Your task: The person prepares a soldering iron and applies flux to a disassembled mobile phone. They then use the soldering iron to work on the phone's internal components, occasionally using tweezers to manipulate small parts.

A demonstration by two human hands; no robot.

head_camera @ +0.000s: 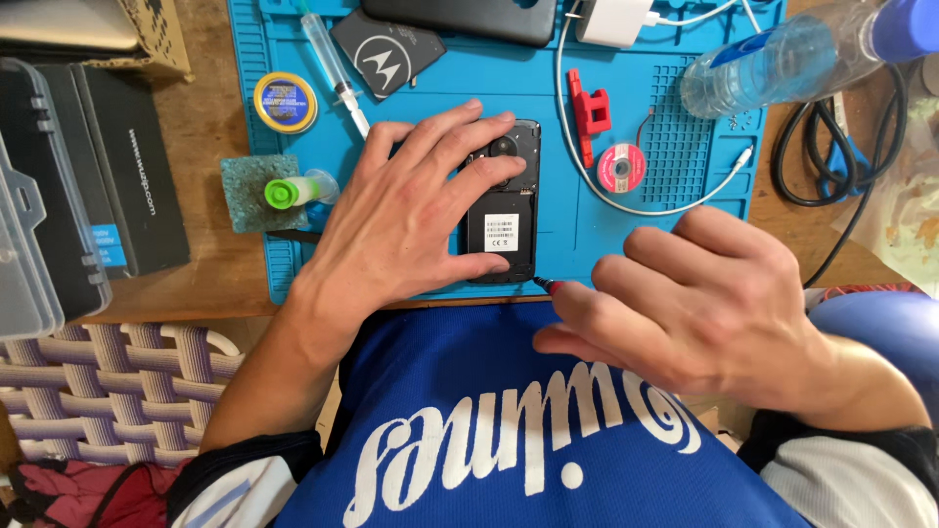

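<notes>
An opened black phone [509,210] lies back-up on the blue work mat [626,225], its white label showing. My left hand [411,220] rests flat over the phone's left side, fingers spread across the camera end. My right hand [694,308] is closed around a small red-tipped tool [546,286], probably a screwdriver, whose dark tip points at the phone's lower right corner. Most of the tool is hidden in my fingers.
On the mat: a syringe [333,68], a black back cover [386,54], a round tin [285,102], a red clip [590,112], a solder wick spool [621,168], a white charger with cable [611,20]. A plastic bottle [782,59] lies right. Green-capped tube [293,191] and black boxes [122,166] sit left.
</notes>
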